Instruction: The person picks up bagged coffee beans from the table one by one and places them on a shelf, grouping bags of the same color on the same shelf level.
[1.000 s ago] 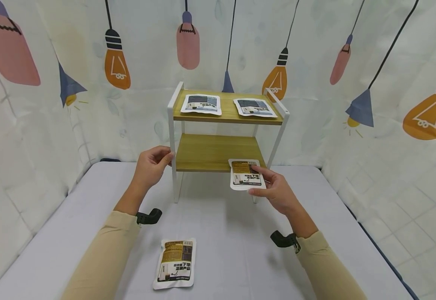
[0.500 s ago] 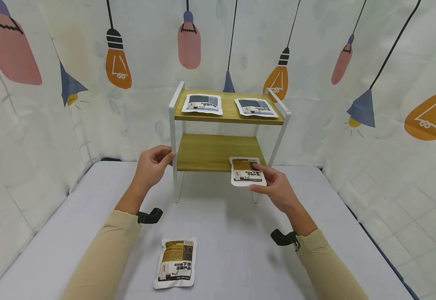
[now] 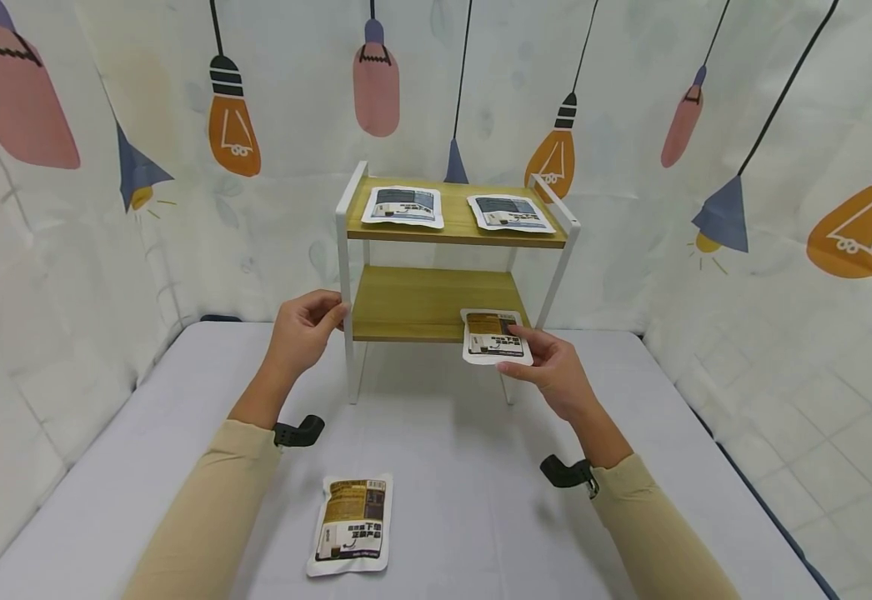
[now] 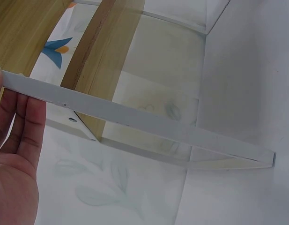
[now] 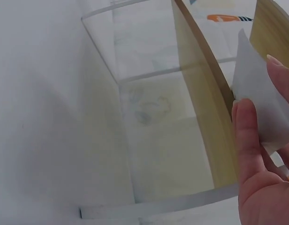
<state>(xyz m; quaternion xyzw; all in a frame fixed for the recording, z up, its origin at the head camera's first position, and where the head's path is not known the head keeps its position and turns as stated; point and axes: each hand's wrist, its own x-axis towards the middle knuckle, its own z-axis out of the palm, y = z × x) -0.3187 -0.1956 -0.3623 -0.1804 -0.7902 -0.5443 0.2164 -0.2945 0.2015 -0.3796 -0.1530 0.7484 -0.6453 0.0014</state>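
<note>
A small two-tier rack (image 3: 436,340) with white legs and wood-look boards stands on the table. My left hand (image 3: 307,329) pinches its front left leg (image 4: 111,108) between thumb and fingers. In my right hand (image 3: 552,373) is a flat white pouch (image 3: 490,343) with a brown and black label, gripped at its right edge. The pouch overlaps the front right edge of the lower board (image 3: 421,300) in the head view; the right wrist view shows its plain white underside (image 5: 261,93) close to that board's edge. A similar brown-labelled pouch (image 3: 351,525) lies on the table near me.
Two pouches with blue-grey labels, a left one (image 3: 403,207) and a right one (image 3: 509,214), lie on the upper board (image 3: 454,200). White cloth walls (image 3: 286,217) printed with lamps enclose the table (image 3: 443,467) behind and at both sides.
My right hand has raised its pouch slightly and moved it forward, farther over the lower board's front edge. The left hand keeps its grip on the rack's leg.
</note>
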